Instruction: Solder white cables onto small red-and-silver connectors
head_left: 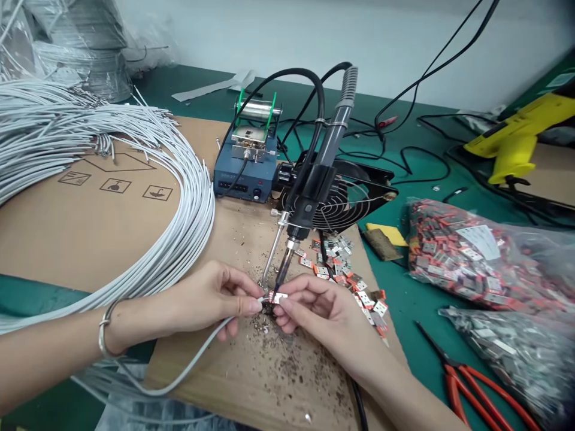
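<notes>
**Grey-white cable (207,345) and small connector (281,297) met beneath a soldering iron (327,140)**

A green bench (399,281) ran back to the wall, with brown cardboard (90,233) covering much of its left and middle. A broad coil of cables (200,203) swept over the cardboard's left part. Toward the bench's right edge lay a clear bag of orange-and-metal connectors (453,257) and, nearer the front, a second bag of metal parts (507,347).

The iron stood tilted in a stand, its tip pointing down. Behind it sat a black fan (354,200); to the fan's left, at the cardboard's far edge, was a blue solder feeder (242,179) topped by a solder spool (258,108). Orange-handled pliers (450,363) lay near the bench's front right corner.

The left hand (229,293) had thumb and forefinger pinched on the cable close to its end. The right hand (314,302) had thumb and fingers clamped on the connector, which was above the cardboard, directly under the tip; whether the two touched could not be told. Loose connectors (380,308) were scattered along the cardboard's right edge, and dark specks (291,362) littered its surface below the hands.
</notes>
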The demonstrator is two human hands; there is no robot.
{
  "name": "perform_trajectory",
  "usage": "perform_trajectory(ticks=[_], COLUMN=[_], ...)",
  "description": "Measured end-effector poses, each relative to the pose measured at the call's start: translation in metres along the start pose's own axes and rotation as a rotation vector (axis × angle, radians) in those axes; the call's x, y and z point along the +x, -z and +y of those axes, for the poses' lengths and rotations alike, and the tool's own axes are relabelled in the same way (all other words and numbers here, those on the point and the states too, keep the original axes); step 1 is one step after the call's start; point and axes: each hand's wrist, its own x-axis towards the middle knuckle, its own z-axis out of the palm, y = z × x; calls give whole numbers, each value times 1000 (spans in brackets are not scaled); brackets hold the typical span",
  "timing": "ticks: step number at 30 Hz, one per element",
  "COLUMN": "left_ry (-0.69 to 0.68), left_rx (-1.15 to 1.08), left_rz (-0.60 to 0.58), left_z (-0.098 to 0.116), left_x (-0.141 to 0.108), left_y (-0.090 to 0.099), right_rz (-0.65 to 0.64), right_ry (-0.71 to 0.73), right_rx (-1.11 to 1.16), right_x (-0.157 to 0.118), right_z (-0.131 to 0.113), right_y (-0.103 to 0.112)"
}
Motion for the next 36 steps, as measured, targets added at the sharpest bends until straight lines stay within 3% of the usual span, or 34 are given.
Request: perform_trajectory(ticks=[11, 36], left_ry=[18, -11], left_rx=[9, 12], left_rz=[46, 29], left_z=[4, 2], left_x=[-2, -1], left_y=[-4, -4], right_rz=[6, 17], right_ry=[9, -10], right_rx=[-12, -12], right_x=[-1, -2], right_z=[0, 0], right_y=[0, -1])
